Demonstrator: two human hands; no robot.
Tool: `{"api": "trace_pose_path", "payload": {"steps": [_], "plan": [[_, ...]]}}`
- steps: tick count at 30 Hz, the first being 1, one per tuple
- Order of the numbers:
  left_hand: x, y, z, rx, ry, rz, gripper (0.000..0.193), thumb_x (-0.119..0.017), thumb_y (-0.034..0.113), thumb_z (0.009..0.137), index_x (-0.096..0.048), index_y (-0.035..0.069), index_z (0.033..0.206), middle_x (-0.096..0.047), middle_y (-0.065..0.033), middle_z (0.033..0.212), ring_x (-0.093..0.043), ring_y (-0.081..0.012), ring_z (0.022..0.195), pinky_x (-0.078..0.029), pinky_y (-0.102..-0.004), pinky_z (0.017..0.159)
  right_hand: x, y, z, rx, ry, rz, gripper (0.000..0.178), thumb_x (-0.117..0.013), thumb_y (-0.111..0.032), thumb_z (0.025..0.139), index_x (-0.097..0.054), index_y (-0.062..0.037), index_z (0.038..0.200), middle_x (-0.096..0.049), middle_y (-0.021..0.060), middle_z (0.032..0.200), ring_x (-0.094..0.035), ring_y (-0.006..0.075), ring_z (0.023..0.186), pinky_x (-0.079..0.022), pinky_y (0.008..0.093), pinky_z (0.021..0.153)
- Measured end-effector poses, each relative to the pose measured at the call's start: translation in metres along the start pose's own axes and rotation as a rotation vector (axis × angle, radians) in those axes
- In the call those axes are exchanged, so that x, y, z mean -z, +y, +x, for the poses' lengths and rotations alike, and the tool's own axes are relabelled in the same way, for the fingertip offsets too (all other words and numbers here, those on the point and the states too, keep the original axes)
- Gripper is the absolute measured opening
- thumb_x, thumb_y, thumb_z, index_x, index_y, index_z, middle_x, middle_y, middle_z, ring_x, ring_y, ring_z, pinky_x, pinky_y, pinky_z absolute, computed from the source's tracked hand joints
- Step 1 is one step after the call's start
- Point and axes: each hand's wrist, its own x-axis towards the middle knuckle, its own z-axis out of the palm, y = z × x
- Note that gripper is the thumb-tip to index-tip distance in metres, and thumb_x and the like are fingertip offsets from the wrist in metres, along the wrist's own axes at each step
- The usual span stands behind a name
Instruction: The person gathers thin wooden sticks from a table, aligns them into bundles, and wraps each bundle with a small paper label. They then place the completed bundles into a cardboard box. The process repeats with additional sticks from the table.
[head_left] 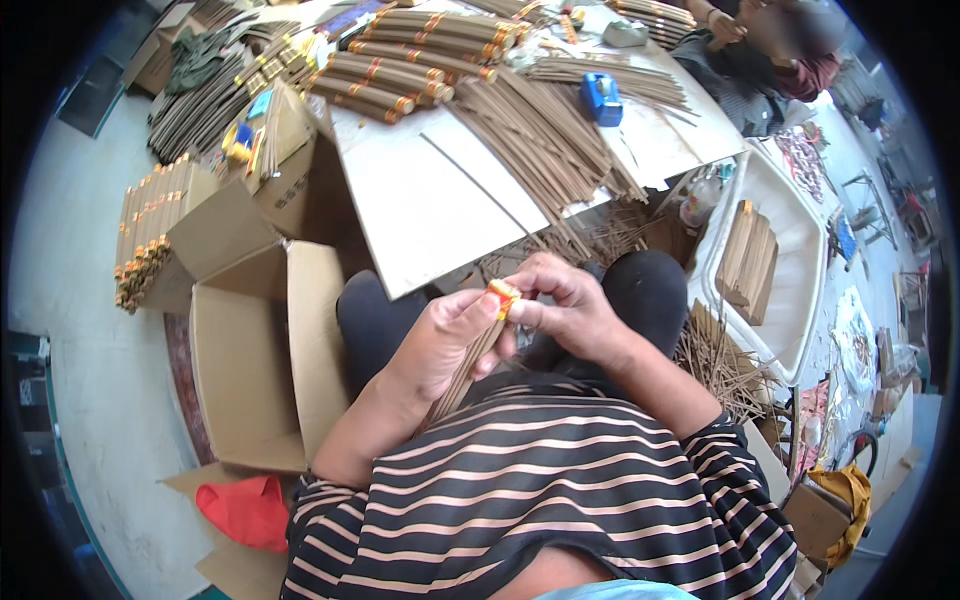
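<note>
My left hand is wrapped round a bundle of thin brown sticks, which look like incense sticks. The bundle slants up from my lap, its lower end against my striped shirt. Around its upper end sits a red and yellow paper band. My right hand pinches that band between thumb and fingers, close beside the left thumb. Just beyond my knees, loose brown sticks lie fanned across the white table.
Banded bundles are stacked at the table's far side, near a blue tape dispenser. An open cardboard box stands at my left. To the right, a white tub holds stick bundles. Another person's hand shows at the far right.
</note>
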Motion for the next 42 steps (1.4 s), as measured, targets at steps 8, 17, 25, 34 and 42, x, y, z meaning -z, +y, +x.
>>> {"api": "trace_pose_path", "payload": {"steps": [8,17,25,34,42], "plan": [[0.007,0.002,0.015,0.048,0.055,-0.016,0.027,-0.054,0.030,0.091,-0.055,0.004,0.095,-0.054,-0.0023,0.067,-0.047,-0.0066,0.049,-0.036,-0.0173,0.042,0.040,-0.009,0.028,-0.320,-0.043,0.099,0.029,-0.066,-0.014,0.083,-0.060,0.0001,0.106,-0.057,-0.0019,0.081,-0.053,0.0057,0.078,-0.046,0.0212,0.069],[0.018,0.008,0.025,0.075,0.170,-0.029,0.034,-0.060,0.036,0.086,-0.054,0.004,0.094,-0.054,-0.0046,0.067,-0.048,-0.0090,0.050,-0.039,-0.0185,0.044,0.251,0.046,0.146,-0.385,0.499,-0.429,0.034,-0.062,-0.008,0.078,-0.056,-0.0029,0.112,-0.054,0.0007,0.082,-0.049,0.0094,0.071,-0.042,0.0230,0.063],[0.031,0.018,0.038,0.069,0.183,-0.101,0.032,-0.057,0.033,0.089,-0.054,0.003,0.098,-0.054,-0.0033,0.069,-0.048,-0.0079,0.053,-0.039,-0.0176,0.046,0.280,0.062,0.214,-0.842,0.658,-0.417,0.019,-0.067,-0.018,0.075,-0.056,-0.0029,0.080,-0.049,0.0056,0.076,-0.050,0.0182,0.066,-0.051,0.0348,0.058],[0.036,0.018,0.048,0.072,0.168,-0.110,0.033,-0.057,0.035,0.088,-0.055,0.003,0.095,-0.054,-0.0031,0.068,-0.048,-0.0078,0.053,-0.038,-0.0175,0.046,0.300,0.090,0.221,-0.953,0.726,-0.133,0.037,-0.068,-0.015,0.076,-0.053,-0.0055,0.109,-0.046,0.0118,0.105,-0.050,0.0243,0.086,-0.044,0.0536,0.084],[0.042,0.015,0.045,0.070,0.154,-0.137,0.033,-0.058,0.034,0.088,-0.055,0.002,0.095,-0.055,-0.0037,0.068,-0.049,-0.0080,0.052,-0.040,-0.0173,0.045,0.289,0.096,0.189,-0.583,0.729,0.320,0.021,-0.064,-0.003,0.074,-0.054,0.0002,0.093,-0.051,0.0122,0.088,-0.053,0.0211,0.080,-0.048,0.0338,0.071]]}}
